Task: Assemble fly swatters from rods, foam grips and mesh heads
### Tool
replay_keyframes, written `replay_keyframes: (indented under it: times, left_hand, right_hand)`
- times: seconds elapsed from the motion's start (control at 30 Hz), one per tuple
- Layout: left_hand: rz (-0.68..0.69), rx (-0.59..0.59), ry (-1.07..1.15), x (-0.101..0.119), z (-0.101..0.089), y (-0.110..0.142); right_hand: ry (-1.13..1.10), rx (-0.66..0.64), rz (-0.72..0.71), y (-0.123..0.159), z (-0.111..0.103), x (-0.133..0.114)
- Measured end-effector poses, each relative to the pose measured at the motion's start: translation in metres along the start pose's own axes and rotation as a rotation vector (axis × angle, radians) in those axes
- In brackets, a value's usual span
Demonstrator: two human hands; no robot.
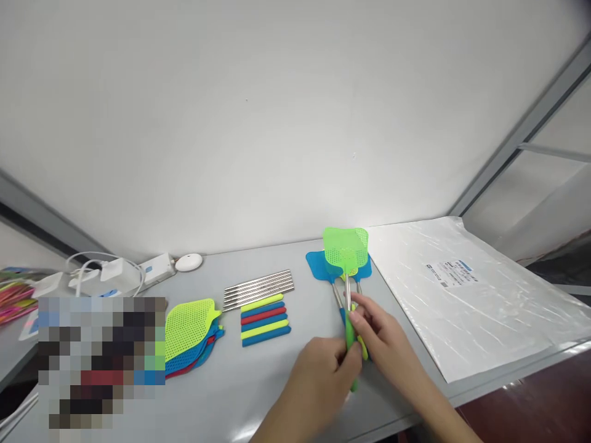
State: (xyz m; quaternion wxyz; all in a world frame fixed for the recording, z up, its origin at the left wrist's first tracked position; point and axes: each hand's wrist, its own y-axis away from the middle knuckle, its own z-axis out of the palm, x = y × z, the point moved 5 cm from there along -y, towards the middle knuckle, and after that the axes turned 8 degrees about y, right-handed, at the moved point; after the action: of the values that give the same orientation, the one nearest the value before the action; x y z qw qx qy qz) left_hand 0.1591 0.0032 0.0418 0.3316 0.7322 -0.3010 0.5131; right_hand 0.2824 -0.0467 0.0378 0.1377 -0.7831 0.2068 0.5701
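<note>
Two hands [325,364] [386,335], fingers [354,362] around a green swatter [345,247], near a white package [475,326], contents unclear

Along the grey counter [203,406]
4 o'clock: 1 white package [480,314] with printed label [450,274]; 8 o'clock: white adapters [120,275], 1 oval device [189,263].

My table [207,406] bore rods [258,290], six handles [265,320] just in front of them, a pile of mesh heads [190,326] to my left, swatters [317,267] right of the handles, and a package [480,320] farthest right.
</note>
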Motion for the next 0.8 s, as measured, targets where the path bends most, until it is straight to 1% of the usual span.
replay_keyframes:
  times: [0.07,0.13,0.23,0.3,0.43,0.6,0.8]
  left_hand:
    - [-0.014,0.018,-0.162,0.001,-0.003,-0.017]
    - [-0.026,0.035,-0.369,0.004,-0.006,-0.03]
    - [-0.06,0.051,-0.628,0.006,-0.004,-0.043]
    - [-0.09,0.046,-0.73,0.006,0.001,-0.046]
    - [-0.116,0.054,-0.826,0.002,0.01,-0.05]
    - [-0.106,0.059,-0.889,-0.001,0.018,-0.052]
    - [-0.113,0.053,-0.942,-0.001,0.027,-0.048]
  right_hand:
    - [0.184,0.032,-0.016,0.001,-0.005,0.005]
    - [0.305,0.078,-0.004,0.001,-0.014,0.015]
    - [0.418,0.15,0.013,-0.001,-0.03,0.031]
    - [0.462,0.168,0.032,-0.002,-0.038,0.042]
    - [0.498,0.143,0.046,-0.004,-0.043,0.053]
    - [0.533,0.12,0.034,-0.006,-0.041,0.053]
    - [0.573,0.098,0.041,-0.007,-0.041,0.058]
